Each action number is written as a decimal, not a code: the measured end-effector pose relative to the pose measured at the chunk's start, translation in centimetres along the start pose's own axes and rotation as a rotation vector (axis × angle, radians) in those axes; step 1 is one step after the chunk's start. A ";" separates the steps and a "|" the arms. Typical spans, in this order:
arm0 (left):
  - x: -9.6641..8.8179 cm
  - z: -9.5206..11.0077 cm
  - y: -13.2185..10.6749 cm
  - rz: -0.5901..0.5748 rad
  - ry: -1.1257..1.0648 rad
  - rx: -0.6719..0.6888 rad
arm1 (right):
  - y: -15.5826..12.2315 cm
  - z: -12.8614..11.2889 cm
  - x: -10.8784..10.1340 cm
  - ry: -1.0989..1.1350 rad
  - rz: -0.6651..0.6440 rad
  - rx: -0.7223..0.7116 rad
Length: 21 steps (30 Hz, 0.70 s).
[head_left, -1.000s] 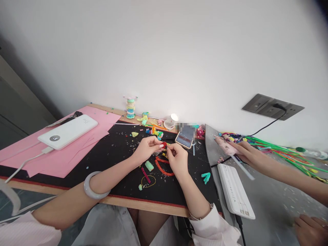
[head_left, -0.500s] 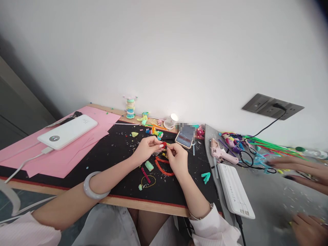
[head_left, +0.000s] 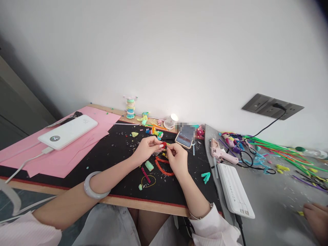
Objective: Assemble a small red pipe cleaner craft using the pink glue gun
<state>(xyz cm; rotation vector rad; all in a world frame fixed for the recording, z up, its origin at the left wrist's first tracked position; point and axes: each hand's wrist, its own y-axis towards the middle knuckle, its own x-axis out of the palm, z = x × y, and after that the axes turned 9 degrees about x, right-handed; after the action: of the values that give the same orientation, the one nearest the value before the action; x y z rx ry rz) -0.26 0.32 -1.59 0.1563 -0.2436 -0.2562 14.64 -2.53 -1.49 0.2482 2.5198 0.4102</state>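
Observation:
Between my fingertips is a small red fuzzy piece [head_left: 164, 145], partly covered by the fingers. My left hand [head_left: 150, 149] pinches it from the left with thumb and forefinger. From the other side my right hand [head_left: 176, 156] is closed at the piece's right edge, its fingertips touching it. An orange-red pipe cleaner loop [head_left: 162, 169] lies on the black mat [head_left: 115, 177] just below the hands. Left of that loop are a pale green fuzzy block [head_left: 149, 166], a magenta strip [head_left: 146, 175] and a thin yellowish ring [head_left: 151, 181].
A phone [head_left: 185, 136] and a paper cup [head_left: 171, 121] stand behind my hands. To the right are a pink glue gun [head_left: 222, 152], a white power bank [head_left: 235, 191] and pipe cleaners [head_left: 276, 146]. Another person's hand [head_left: 317, 217] is at the right edge. Pink paper [head_left: 84, 150] lies left.
My two hands stay almost still around the red piece. At the right, one of the other person's hands has left the view and the other has shifted right.

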 end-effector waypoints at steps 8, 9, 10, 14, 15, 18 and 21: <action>0.1 -0.1 0.0 0.003 0.001 0.001 | 0.0 -0.1 -0.1 -0.002 0.003 -0.005; 0.1 -0.1 0.0 0.003 0.001 0.001 | 0.1 -0.2 -0.1 -0.003 0.003 -0.005; 0.1 0.0 0.0 0.003 0.001 0.000 | 0.1 -0.2 -0.1 -0.004 0.002 -0.005; 0.1 0.1 0.0 0.008 0.005 -0.003 | 0.1 -0.2 -0.1 -0.004 0.005 -0.005; 0.1 0.1 0.0 0.009 0.005 -0.003 | 0.1 -0.2 -0.1 -0.004 0.006 -0.007; 0.1 0.1 0.0 0.006 0.004 -0.003 | 0.0 -0.2 -0.1 -0.004 0.005 -0.012; 0.1 0.0 -0.1 0.001 0.005 0.000 | 0.0 -0.2 -0.1 -0.008 0.000 -0.010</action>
<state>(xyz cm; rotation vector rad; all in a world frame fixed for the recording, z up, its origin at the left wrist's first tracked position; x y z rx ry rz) -0.21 0.24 -1.54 0.1565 -0.2389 -0.2550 14.61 -2.57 -1.33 0.2459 2.5092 0.4215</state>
